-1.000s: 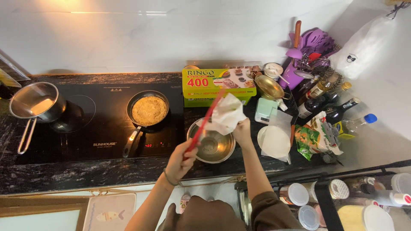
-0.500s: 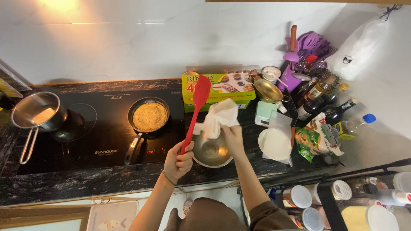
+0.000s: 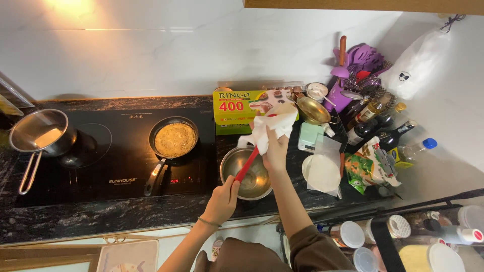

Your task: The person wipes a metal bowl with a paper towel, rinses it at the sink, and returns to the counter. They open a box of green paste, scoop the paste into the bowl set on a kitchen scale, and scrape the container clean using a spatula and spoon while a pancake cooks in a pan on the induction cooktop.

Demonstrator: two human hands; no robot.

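Hiding the red spatula point(image 3: 246, 166) blade — white cloth point(image 3: 269, 126), right hand point(image 3: 276, 151) behind.

Frying pan point(image 3: 174, 141) left of bowl point(image 3: 247, 174), saucepan point(image 3: 41, 135) farther left.

1. Black frying pan point(image 3: 174, 141) on the dark cooktop point(image 3: 111, 166) — a browned round cake fills it.
2. Steel saucepan point(image 3: 43, 136) at far left.
3. Purple utensil holder point(image 3: 348, 75), bottles point(image 3: 378, 121) — perhaps sauces.
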